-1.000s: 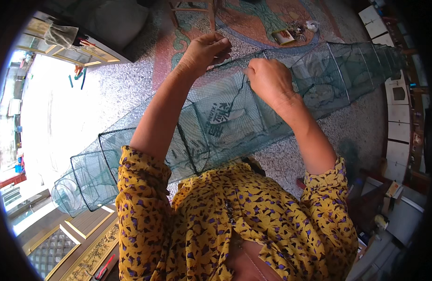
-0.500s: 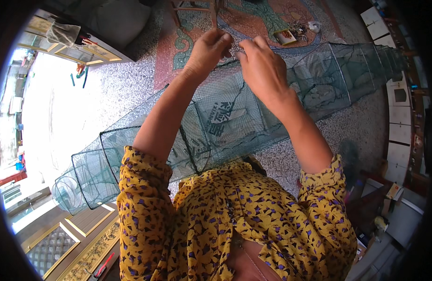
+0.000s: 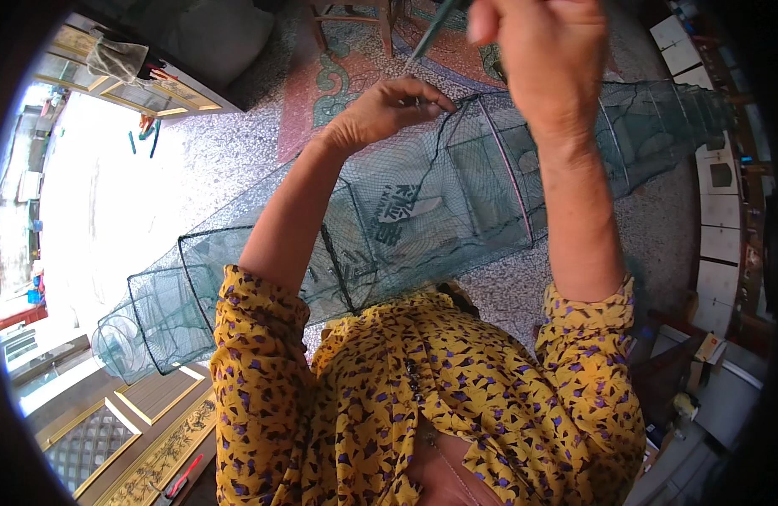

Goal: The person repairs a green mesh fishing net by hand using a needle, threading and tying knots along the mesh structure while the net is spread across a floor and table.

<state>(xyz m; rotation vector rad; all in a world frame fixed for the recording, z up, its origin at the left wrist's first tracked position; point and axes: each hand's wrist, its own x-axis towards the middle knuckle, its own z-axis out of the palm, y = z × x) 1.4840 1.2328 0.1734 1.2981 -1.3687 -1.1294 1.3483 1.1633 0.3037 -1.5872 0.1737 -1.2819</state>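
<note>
A long green fishing net trap (image 3: 465,181), stretched over several thin frames, lies across in front of me from lower left to upper right. My left hand (image 3: 389,110) is closed on the dark cord along its far edge, thumb and forefinger pinched near the corner of a frame. My right hand (image 3: 549,67) is raised above the net at the top of the view, blurred and partly cut off. Beside its thumb a slim green strip (image 3: 435,32) slants down to the left; its upper end leaves the picture, and the fingers appear closed on it.
Through the mesh shows a pale printed sheet (image 3: 410,202). A wooden stool (image 3: 351,17) stands beyond the net on the patterned floor (image 3: 300,105). Cabinets with white doors (image 3: 718,240) line the right side. At left is a gold-trimmed panel (image 3: 178,97) with a cloth over it.
My right hand has risen to the right, away from my left hand, and the green strip has come into view. My left hand has dropped to the net's edge.
</note>
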